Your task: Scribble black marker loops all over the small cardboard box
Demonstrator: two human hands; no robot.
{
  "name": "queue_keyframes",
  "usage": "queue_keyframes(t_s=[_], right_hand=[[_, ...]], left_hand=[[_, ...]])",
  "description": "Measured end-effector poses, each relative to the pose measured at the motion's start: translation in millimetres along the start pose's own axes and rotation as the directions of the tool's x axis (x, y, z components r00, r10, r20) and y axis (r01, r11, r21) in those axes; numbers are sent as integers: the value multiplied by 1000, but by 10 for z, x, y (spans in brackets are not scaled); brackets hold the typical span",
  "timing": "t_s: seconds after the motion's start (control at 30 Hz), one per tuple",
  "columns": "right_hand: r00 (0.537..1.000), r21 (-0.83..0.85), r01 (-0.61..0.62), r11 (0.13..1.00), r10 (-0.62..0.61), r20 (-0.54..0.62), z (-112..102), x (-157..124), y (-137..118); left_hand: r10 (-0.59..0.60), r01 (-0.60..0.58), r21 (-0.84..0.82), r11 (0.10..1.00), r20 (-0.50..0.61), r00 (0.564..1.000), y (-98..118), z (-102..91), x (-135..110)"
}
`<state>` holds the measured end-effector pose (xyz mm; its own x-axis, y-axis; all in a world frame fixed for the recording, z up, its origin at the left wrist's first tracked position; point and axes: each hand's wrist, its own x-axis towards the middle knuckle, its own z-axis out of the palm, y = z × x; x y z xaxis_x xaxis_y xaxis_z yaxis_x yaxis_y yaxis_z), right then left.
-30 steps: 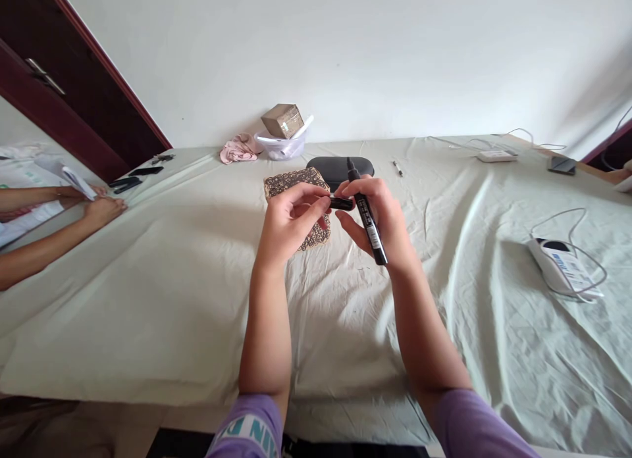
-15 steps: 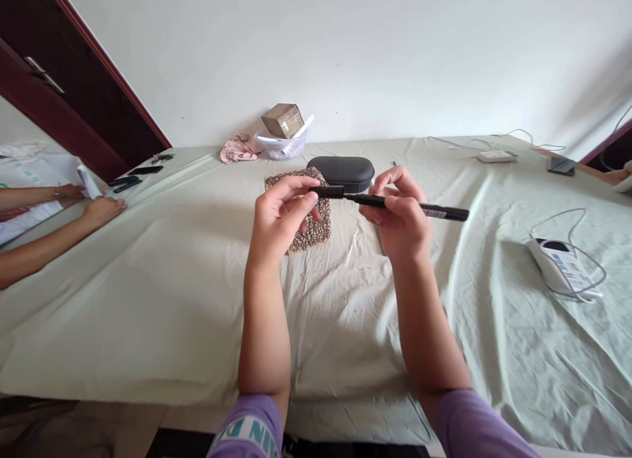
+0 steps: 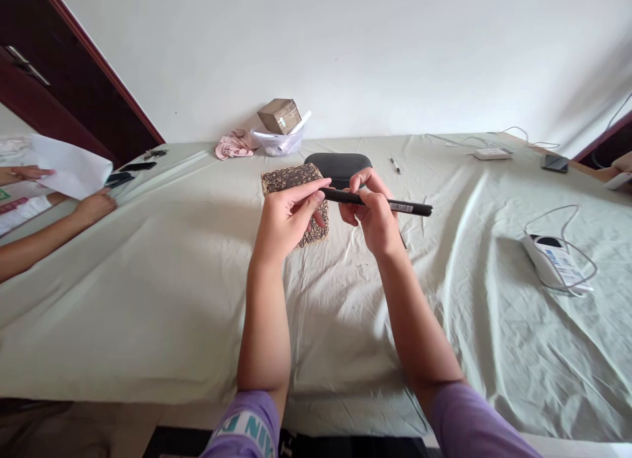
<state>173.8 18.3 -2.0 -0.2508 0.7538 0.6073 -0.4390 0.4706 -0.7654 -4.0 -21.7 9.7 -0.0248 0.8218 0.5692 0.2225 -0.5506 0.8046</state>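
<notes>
A black marker pen (image 3: 412, 208) lies nearly level in front of me, its cap end to the left. My left hand (image 3: 291, 218) pinches the cap between thumb and fingertips. Around the barrel, close to a white label, my right hand (image 3: 374, 211) is closed. The cap sits on the pen, with no gap showing between them. Beneath my left hand is a tan square sheet with black curly scribbles (image 3: 291, 176), partly covered by the fingers. A dark oval zip case (image 3: 338, 165) rests just behind the pen.
Farther back are a pink cloth (image 3: 236, 144), a plastic tub (image 3: 281, 143) with a cardboard box (image 3: 279, 116), and a small pen (image 3: 395, 166). On the right lies a white corded device (image 3: 557, 264). At left, another person's hands hold white paper (image 3: 74, 165).
The pen and cap, apart before, have come together as my right hand moved left. The other person's paper has been lifted and spread out.
</notes>
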Motion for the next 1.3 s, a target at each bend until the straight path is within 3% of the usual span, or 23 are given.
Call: queue_keyframes(t_s=[0.13,0.2,0.3,0.37,0.43,0.5,0.67,0.8,0.87,0.93,1.0,1.17,1.23,1.3], right_hand=[[999,32,-36,999,35,38,-16,41,82],[998,2,-54,999,54,-14,-93,68,151],[988,-163,-126,978,109,-111,-333,92,290],[977,-320,-210,924,185,-105,-556,85,409],[950,-465,-296,835,306,-55,-779,60,545],[892,-579,-387,718,450,-39,-949,27,684],[740,-841,-382,384,672,-30,-1090,-37,906],[712,-892,-447,64,629,-312,-1212,-94,982],[707,-815,-580,-4,493,-506,-1338,-147,1034],[659,-683,-727,66,344,-669,-1470,-204,1093],[597,-570,-802,179,279,-752,-1568,-242,1139],[474,-369,-876,312,416,-776,-1608,-234,1124],[477,-278,-864,420,506,-718,-1571,-214,1096],[516,-145,-818,556,600,-612,-1508,-183,1064]], left_hand=[[0,-1,64,998,17,1000,-65,-50,52],[59,-48,149,988,-72,996,-203,-151,106],[147,-53,282,958,-325,934,-634,-383,171],[31,44,215,976,-334,942,-1031,-518,167],[-110,116,23,993,-189,976,-1425,-580,119],[-174,162,-116,980,-108,979,-1741,-566,47],[-270,264,-105,959,-41,962,-2095,-430,-85],[-282,274,-125,954,-49,958,-2196,-331,-124],[-290,280,-137,950,-53,956,-2244,-262,-149],[-286,275,-156,949,-49,957,-2291,-194,-175],[-276,264,-178,948,-46,960,-2332,-145,-193],[-258,235,-224,946,-77,963,-2438,-129,-191],[-254,231,-224,947,-79,964,-2484,-142,-181],[-261,238,-222,946,-80,962,-2525,-149,-172]])
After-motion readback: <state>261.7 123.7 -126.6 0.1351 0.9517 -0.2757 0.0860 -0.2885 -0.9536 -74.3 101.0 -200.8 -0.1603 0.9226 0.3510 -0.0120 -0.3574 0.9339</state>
